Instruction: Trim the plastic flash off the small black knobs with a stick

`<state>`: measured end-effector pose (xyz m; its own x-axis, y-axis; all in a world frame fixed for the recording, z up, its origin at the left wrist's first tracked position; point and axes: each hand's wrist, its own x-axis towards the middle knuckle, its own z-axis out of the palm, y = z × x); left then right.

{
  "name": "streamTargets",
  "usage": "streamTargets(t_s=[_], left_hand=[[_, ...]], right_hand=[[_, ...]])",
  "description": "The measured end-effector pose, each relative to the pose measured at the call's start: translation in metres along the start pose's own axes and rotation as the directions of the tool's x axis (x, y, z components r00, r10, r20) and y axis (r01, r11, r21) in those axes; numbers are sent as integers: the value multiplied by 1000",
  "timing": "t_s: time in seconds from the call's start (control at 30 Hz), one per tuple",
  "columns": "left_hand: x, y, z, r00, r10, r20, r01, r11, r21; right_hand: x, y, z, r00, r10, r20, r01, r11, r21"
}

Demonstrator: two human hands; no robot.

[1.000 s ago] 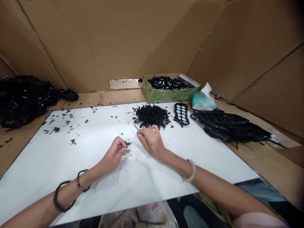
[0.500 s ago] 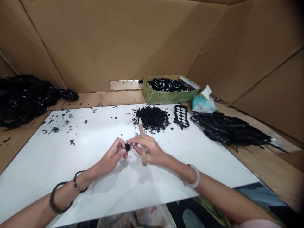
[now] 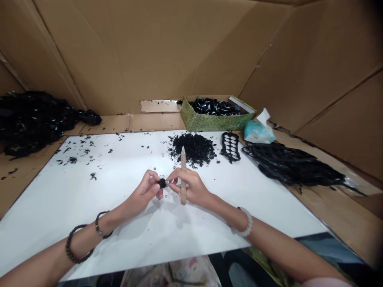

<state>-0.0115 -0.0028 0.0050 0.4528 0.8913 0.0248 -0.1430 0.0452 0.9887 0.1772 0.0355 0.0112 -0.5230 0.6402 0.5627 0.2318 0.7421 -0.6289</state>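
Observation:
A small round black part with a metal stud (image 3: 162, 183) is pinched between the thumb and fingers of my left hand (image 3: 149, 189). Its stud points right, where the thumb and fingertip of my right hand (image 3: 191, 186) meet it. Tucked among the fingers of that same right hand is a knife (image 3: 183, 175) with a tan wrapped handle, its pointed blade aimed away from me. Beyond the blade tip lies a heap of small black rings and trimmings (image 3: 194, 148) on the white board (image 3: 125, 247). Fingers partly hide the black part.
At the back stands a green box (image 3: 215, 121) full of black studded pieces. A black frame with holes (image 3: 230, 146), a tissue pack (image 3: 259, 131) and stacked black sheets (image 3: 293, 164) lie right. Black scrap (image 3: 38, 121) is piled left; cardboard walls (image 3: 155, 48) enclose the board.
The knife has turned to stand more upright in my right hand's fingers. The black part has rotated slightly between both hands. The whole view has shifted a little.

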Motion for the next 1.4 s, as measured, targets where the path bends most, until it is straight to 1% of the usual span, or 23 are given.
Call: streamTargets(t_s=[0.1,0.23,0.33,0.4,0.43,0.47,0.5,0.53,0.6,0.63,0.67,0.7,0.77,0.83,0.87,0.93,1.0,1.07,1.17,1.3,1.4], left_hand=[[-1,2,0,1000,-12,-23,12,1000,-5],[-1,0,-1,997,-29,-68,33,998,58],[1,-4,-2,987,-35,-158,46,997,67],[3,-7,-3,971,-46,-236,48,999,3],[4,-8,-3,962,-56,-267,44,998,-51],[5,-9,-4,954,-70,-291,39,993,-111],[6,-9,-4,948,-88,-307,37,985,-169],[7,-9,-4,943,-108,-315,40,976,-215],[8,-7,-3,936,-142,-321,56,963,-264],[8,-6,-3,934,-154,-322,65,960,-273],[8,-5,-3,933,-162,-320,71,958,-277],[8,-3,-3,934,-168,-317,77,957,-281],[7,-2,-3,938,-180,-297,90,952,-294],[8,-1,-4,941,-192,-280,98,943,-317],[8,-1,-4,940,-199,-277,100,937,-334],[8,-1,-5,936,-214,-278,100,923,-372],[9,-1,-6,930,-223,-291,91,909,-406],[9,-2,-6,925,-228,-304,78,898,-433],[10,-2,-7,920,-242,-307,75,880,-468],[12,0,-6,917,-269,-294,89,858,-506],[11,2,-5,913,-271,-303,91,863,-497]], right_hand=[[0,1,0,998,58,-14,-58,998,3],[-1,1,1,991,130,-1,-130,991,21],[-1,-3,2,990,144,3,-144,989,24],[0,-5,2,994,109,-17,-109,994,2],[1,-5,1,996,80,-45,-81,996,-29],[2,-4,-2,994,48,-102,-57,995,-87],[3,-3,-5,982,18,-186,-52,982,-182],[5,-1,-9,960,-11,-281,-77,950,-302],[9,4,-18,901,-50,-431,-202,830,-519],[10,6,-23,881,-55,-469,-262,769,-583],[12,8,-27,875,-51,-482,-295,734,-612],[12,9,-30,879,-46,-475,-292,736,-610],[12,8,-30,894,-74,-443,-201,815,-543],[8,6,-24,914,-165,-372,-25,890,-455],[5,5,-20,916,-234,-324,79,900,-428],[0,2,-9,888,-387,-249,253,863,-437],[-5,0,1,846,-492,-204,340,794,-503],[-9,-1,8,826,-543,-152,376,730,-571],[-11,-1,14,819,-573,-45,428,660,-617],[-11,0,19,827,-562,4,432,632,-644],[-11,0,21,831,-556,29,436,618,-654]])
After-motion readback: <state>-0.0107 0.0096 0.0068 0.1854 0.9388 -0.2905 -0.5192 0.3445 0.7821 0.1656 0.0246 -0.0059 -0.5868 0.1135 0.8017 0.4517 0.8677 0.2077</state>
